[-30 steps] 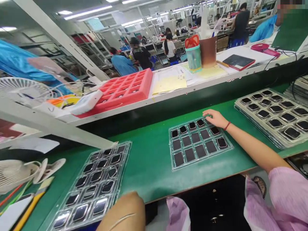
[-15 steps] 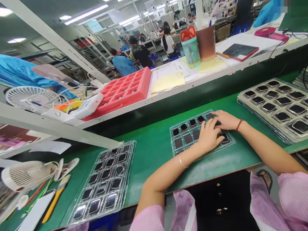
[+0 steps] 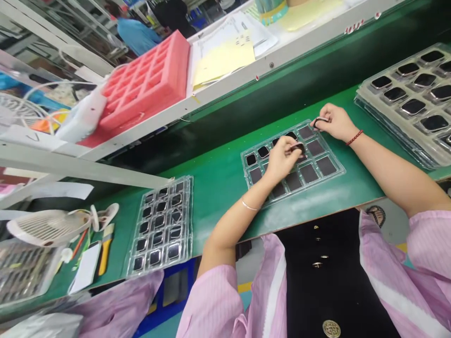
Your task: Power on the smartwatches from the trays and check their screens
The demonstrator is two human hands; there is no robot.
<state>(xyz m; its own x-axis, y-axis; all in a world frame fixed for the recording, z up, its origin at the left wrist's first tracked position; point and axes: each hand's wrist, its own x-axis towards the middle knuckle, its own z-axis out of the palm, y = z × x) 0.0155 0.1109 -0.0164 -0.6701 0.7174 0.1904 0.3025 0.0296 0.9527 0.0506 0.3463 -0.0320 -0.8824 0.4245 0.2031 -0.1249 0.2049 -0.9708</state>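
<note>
My left hand point(image 3: 283, 158) is over the middle of a clear plastic tray point(image 3: 342, 168), pinching a dark, rounded-square watch screen point(image 3: 298, 147). At the tray's far right corner, my right hand point(image 3: 334, 124) pinches another dark piece with a curved edge point(image 3: 320, 121), seen nearly edge-on. Several framed watch screens, such as this one point(image 3: 251, 160), sit in the tray's back row at the left. Flat, dark grey squares point(image 3: 326, 165) without shiny frames fill the pockets on the right and in front. My left hand hides some middle pockets.
A stack of filled trays point(image 3: 391, 126) stands at the right. Another tray of screens point(image 3: 188, 225) lies at the left, near a yellow-handled brush point(image 3: 104, 251) and a white fan point(image 3: 49, 227). Above the bench runs a white shelf edge point(image 3: 225, 87) bearing a red foam grid point(image 3: 151, 89).
My hands, close together over the tray before, have lifted and moved apart, each with a dark piece. A framed screen at the tray's front right has left its pocket. The view has tilted down.
</note>
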